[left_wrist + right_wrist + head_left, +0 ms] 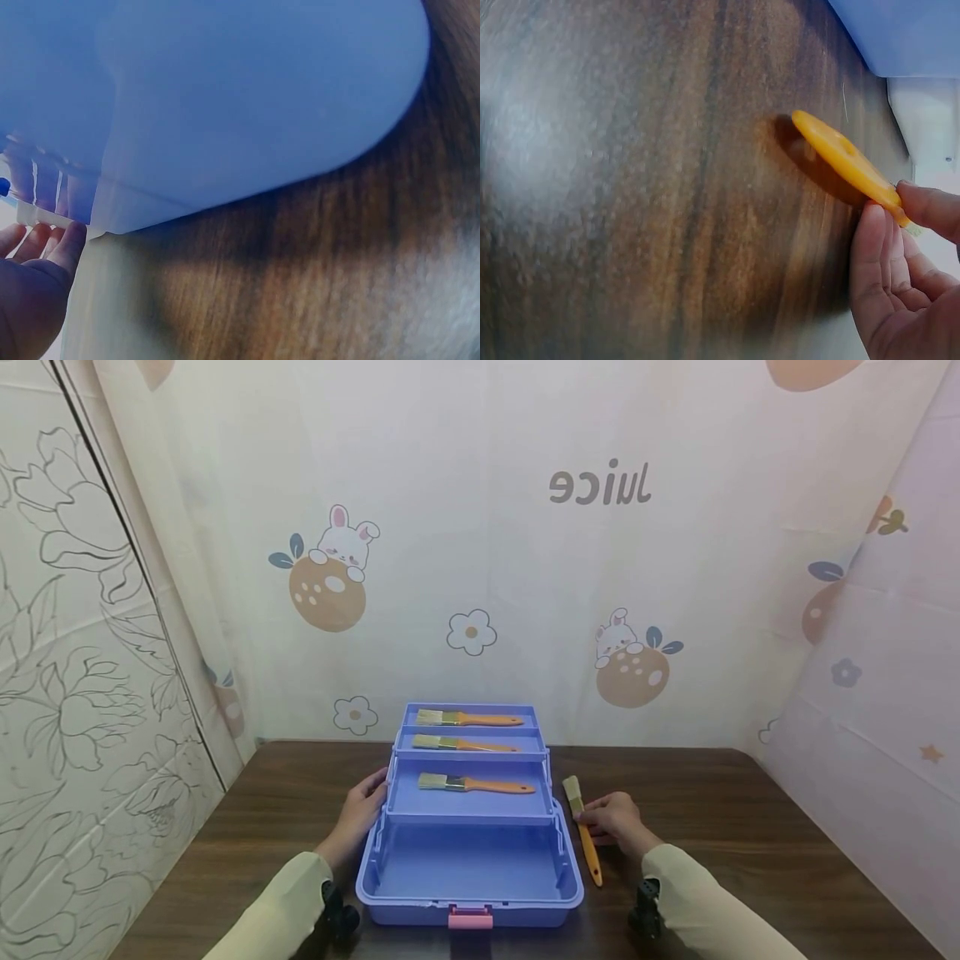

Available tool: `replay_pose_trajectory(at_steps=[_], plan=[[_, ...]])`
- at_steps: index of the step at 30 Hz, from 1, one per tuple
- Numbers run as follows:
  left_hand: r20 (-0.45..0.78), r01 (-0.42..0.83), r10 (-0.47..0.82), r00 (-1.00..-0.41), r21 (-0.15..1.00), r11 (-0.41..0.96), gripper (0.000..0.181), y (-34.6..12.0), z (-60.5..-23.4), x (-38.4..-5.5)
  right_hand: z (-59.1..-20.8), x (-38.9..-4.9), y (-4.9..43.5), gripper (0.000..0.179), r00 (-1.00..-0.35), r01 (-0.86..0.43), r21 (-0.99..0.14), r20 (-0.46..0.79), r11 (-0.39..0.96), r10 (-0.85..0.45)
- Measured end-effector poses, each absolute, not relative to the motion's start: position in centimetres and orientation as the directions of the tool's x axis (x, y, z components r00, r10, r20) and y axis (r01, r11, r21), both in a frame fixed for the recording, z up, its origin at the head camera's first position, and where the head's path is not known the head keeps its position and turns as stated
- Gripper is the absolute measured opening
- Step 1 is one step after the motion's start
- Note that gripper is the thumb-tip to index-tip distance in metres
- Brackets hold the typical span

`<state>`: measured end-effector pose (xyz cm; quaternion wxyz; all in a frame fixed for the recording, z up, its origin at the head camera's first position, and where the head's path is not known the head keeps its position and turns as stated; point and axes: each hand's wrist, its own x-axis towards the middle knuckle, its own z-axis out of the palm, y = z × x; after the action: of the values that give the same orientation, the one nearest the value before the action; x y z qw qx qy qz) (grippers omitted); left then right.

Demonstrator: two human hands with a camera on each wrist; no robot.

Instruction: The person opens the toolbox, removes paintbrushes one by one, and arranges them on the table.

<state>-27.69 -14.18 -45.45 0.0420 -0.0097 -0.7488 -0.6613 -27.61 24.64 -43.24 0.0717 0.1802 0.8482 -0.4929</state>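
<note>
A blue plastic toolbox (468, 893) stands with its tiers folded out and a pink latch at the front. One orange-handled paintbrush lies in each tier: the top brush (487, 720), the middle brush (480, 746) and the lower brush (495, 786). My left hand (360, 814) touches the box's left side, its fingertips against the blue wall (247, 97) in the left wrist view. To the right of the box, my right hand (615, 822) pinches another paintbrush (589, 856) between thumb and fingers. Its orange handle (840, 154) slants just over the table, bristles pointing away from me.
The dark wooden table (712, 835) extends on both sides of the box. Behind it hangs a pale curtain (480, 543) printed with rabbits and fruit, with further cloth at left and right. The box's deep front compartment (468, 860) is uncovered.
</note>
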Motion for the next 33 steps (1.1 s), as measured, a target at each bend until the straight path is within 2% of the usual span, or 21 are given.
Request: replay_pose_trajectory(at_steps=[33], plan=[[0.052, 0.048, -0.044, -0.998, 0.994, 0.095, 0.045, -14.02, -45.29, -27.57, -42.69, -27.28, 24.74, 0.022, -0.931, 0.361, -0.758, -0.262, 0.544, 0.254]])
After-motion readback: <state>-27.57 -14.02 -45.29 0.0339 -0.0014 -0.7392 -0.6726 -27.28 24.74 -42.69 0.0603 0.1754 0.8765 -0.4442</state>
